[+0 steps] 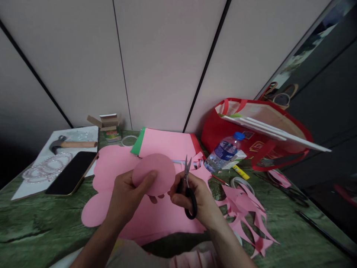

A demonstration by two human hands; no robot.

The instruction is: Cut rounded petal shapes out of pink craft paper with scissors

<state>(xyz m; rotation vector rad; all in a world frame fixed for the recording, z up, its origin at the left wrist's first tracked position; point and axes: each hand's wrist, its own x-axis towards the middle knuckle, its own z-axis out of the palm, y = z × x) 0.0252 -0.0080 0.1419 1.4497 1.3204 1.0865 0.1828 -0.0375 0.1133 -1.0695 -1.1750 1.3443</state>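
My left hand (129,193) pinches a round pink paper disc (160,173), thumb on its face and fingers behind it. Close by on the right, my right hand (195,188) grips black-handled scissors (187,173); their blades point upward, slightly parted, and stand apart from the disc. Large pink paper sheets (156,219) lie beneath both hands, with rounded pink pieces (96,210) at their left side. Curved pink offcuts (242,214) are heaped to the right of my right hand.
A water bottle (223,150) leans by a red bag (212,123) at the back right. At left are a hammer (78,144), beaded strands (47,167) and a phone (72,173). A small opened box (111,132) stands by the wall. Tape (242,184) and a yellow tube (240,172) lie right.
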